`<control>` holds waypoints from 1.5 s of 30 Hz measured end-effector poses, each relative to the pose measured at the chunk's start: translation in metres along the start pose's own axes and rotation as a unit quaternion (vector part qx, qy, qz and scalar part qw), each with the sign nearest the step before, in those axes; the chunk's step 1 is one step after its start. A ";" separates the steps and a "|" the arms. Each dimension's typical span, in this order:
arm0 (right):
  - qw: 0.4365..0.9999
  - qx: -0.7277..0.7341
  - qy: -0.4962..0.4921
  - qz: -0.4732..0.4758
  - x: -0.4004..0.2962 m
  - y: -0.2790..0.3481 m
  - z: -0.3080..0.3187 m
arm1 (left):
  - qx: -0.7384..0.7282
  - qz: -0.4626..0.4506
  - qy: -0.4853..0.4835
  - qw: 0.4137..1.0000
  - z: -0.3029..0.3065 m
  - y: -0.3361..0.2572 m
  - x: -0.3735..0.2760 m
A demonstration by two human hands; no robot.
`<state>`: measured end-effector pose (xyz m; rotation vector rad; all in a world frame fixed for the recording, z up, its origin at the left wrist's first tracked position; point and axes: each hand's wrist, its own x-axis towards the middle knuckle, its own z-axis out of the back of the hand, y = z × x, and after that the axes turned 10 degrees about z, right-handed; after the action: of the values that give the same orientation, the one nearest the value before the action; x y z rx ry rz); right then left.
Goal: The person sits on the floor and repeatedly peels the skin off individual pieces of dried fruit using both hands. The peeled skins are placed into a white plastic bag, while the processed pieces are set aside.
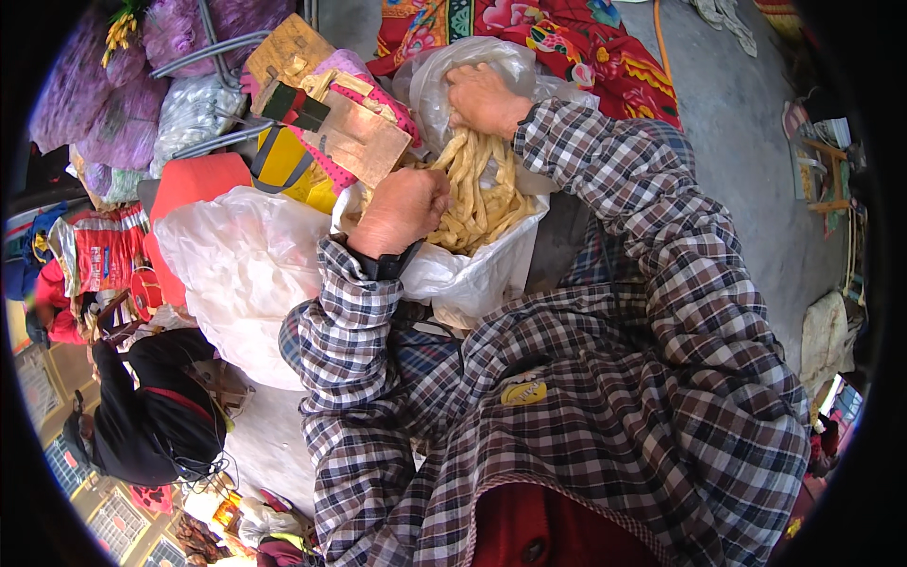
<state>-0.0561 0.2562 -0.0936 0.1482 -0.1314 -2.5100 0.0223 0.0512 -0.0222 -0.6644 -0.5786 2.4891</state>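
In front of me, a container lined with a white plastic bag [460, 280] holds a heap of pale yellow, ribbon-like strips [482, 205]. My left hand [400, 209] is at the heap's left edge, its fingers curled; whether they grip a strip is hidden. At the far side, my right hand [485, 99] reaches over a clear plastic bag [521, 64], touching it near the tops of the strips; its fingertips are partly hidden. Left of the container, a wooden board [361, 135] rests on pink dotted cloth [333, 166], with a dark green and red block [294, 108] on it.
A large white plastic bag [241, 269] lies at left beside a red surface [191, 181] and a yellow bag [283, 159]. Stuffed purple mesh bags [120, 106] stand at upper left. Red floral fabric [595, 57] lies beyond the container. A person in black [156, 404] sits at lower left.
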 end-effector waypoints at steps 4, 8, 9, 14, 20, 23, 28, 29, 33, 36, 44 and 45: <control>0.998 0.063 -0.019 0.007 0.003 0.002 0.014 | 0.026 -0.012 -0.029 0.999 0.003 -0.002 -0.002; 0.923 0.355 0.124 0.076 0.008 0.003 0.070 | -0.082 0.006 -0.226 0.971 0.013 -0.008 -0.003; 0.857 0.475 0.153 0.132 0.009 0.004 0.086 | -0.148 0.020 -0.270 0.951 0.015 -0.011 -0.003; 0.771 0.587 0.004 0.248 0.000 0.016 0.135 | -0.340 -0.052 -0.412 0.844 0.035 -0.023 -0.008; 0.778 0.533 -0.097 0.317 0.008 0.040 0.136 | -0.533 -0.066 -0.236 0.810 0.049 -0.021 -0.016; 0.795 0.508 -0.138 0.302 0.009 0.045 0.131 | -0.546 -0.060 -0.238 0.801 0.049 -0.015 -0.017; 0.784 0.567 -0.150 0.204 0.016 0.050 0.121 | -0.564 -0.067 -0.304 0.765 0.052 0.003 -0.019; 0.783 0.577 -0.144 0.182 0.017 0.051 0.118 | -0.568 -0.032 -0.320 0.758 0.055 0.007 -0.021; 0.834 0.523 0.023 0.175 0.014 0.055 0.100 | -0.589 -0.064 -0.386 0.707 0.062 0.017 -0.030; 0.876 0.435 0.076 0.195 0.013 0.062 0.081 | -0.560 -0.045 -0.431 0.706 0.069 0.021 -0.036; 0.810 0.466 0.292 0.202 0.000 0.083 0.051 | -0.546 -0.058 -0.446 0.707 0.076 0.027 -0.040; 0.784 0.494 0.328 0.181 -0.002 0.086 0.050 | -0.558 -0.063 -0.438 0.702 0.076 0.027 -0.039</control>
<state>-0.0122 0.1912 -0.0326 1.2592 -1.0550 -1.6332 0.0013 -0.0119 0.0374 0.3264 -2.4559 1.9236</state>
